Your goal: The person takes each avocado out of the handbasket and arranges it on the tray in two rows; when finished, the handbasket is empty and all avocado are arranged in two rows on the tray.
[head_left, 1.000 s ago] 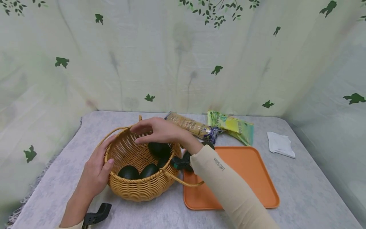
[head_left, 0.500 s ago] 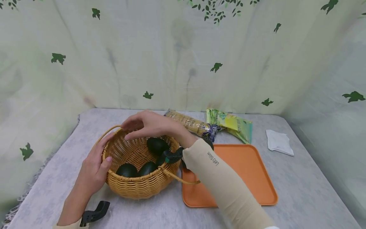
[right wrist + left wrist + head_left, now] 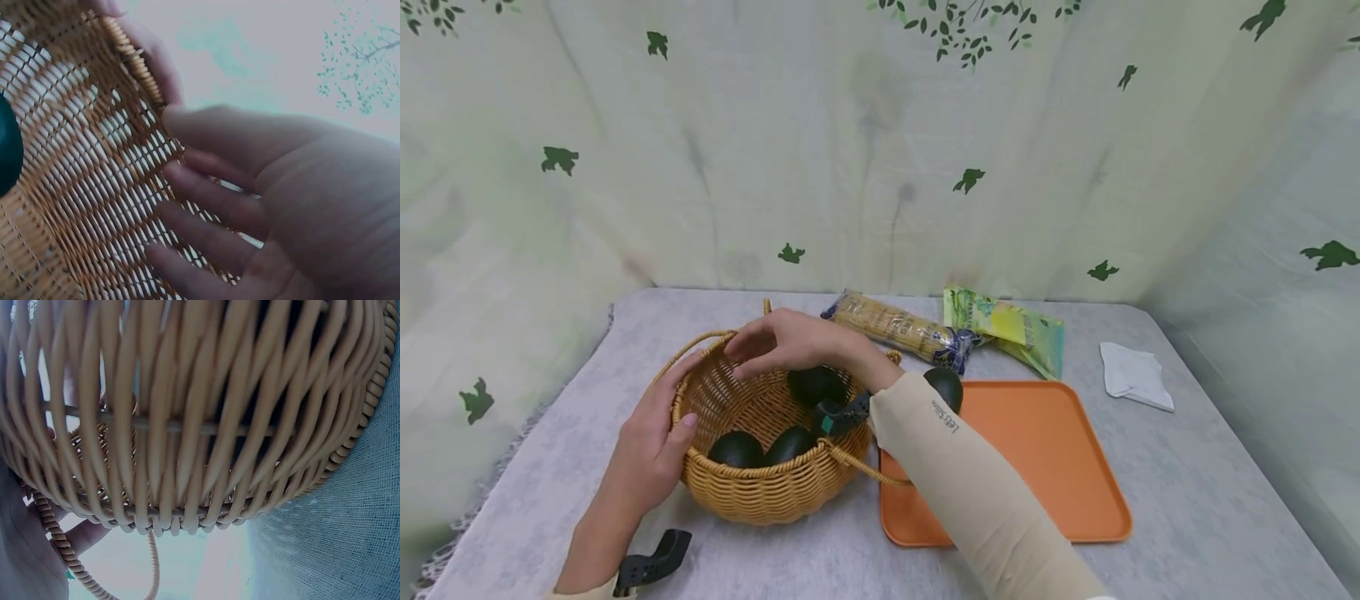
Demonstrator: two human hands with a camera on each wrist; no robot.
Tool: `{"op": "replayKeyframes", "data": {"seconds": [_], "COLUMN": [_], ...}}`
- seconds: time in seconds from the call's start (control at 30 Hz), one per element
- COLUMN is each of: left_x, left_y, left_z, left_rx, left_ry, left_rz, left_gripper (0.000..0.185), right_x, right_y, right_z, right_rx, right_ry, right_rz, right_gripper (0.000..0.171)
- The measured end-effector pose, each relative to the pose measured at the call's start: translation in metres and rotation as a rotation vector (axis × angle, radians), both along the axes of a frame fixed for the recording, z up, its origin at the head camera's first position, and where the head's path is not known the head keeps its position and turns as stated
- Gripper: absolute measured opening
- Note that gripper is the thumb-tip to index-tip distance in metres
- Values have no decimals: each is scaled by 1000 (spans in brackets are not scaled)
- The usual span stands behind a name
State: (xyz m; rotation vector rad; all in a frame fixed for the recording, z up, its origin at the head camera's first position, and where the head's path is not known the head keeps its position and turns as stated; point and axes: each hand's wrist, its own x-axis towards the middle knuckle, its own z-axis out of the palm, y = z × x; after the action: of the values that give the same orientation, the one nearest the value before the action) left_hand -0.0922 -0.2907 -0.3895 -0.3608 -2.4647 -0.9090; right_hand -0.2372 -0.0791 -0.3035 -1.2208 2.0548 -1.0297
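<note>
A wicker basket (image 3: 767, 500) stands at the left of the tray with several dark green avocados (image 3: 736, 450) in it. My left hand (image 3: 651, 450) grips the basket's left rim, thumb over the edge. In the left wrist view the woven wall fills most of the picture, with a handle (image 3: 62, 544) beside the hand. My right hand (image 3: 805, 340) reaches over the basket to its far left rim. In the right wrist view its fingers (image 3: 206, 231) are spread and loosely bent against the inner wall. Another avocado (image 3: 945, 387) lies at the tray's far left corner, partly behind the right sleeve.
An orange tray (image 3: 1037, 450) lies right of the basket, under my right forearm. Behind it are a long bag of dried noodles (image 3: 895, 325) and green-yellow packets (image 3: 1007, 325). A white folded tissue (image 3: 1135, 377) lies farther right. A patterned curtain (image 3: 880, 167) closes off the back.
My right forearm has shifted left, uncovering the avocado at the tray's corner. The right hand has moved slightly left along the rim. The left hand keeps its grip on the basket.
</note>
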Motion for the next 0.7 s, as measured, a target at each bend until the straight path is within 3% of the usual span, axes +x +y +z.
{"op": "replayKeyframes", "data": {"seconds": [0.3, 0.7], "left_x": [2, 1], "left_y": [0, 1], "left_z": [-3, -1], "left_rx": [-15, -3], "left_ry": [5, 2], "left_rz": [14, 11], "left_gripper": [66, 65], "right_x": [-6, -5], "right_y": [-4, -4], "right_z": [-13, -13], "right_rx": [161, 258], "right_ry": [93, 93], "right_rz": [-28, -34], "right_gripper": [50, 54]}}
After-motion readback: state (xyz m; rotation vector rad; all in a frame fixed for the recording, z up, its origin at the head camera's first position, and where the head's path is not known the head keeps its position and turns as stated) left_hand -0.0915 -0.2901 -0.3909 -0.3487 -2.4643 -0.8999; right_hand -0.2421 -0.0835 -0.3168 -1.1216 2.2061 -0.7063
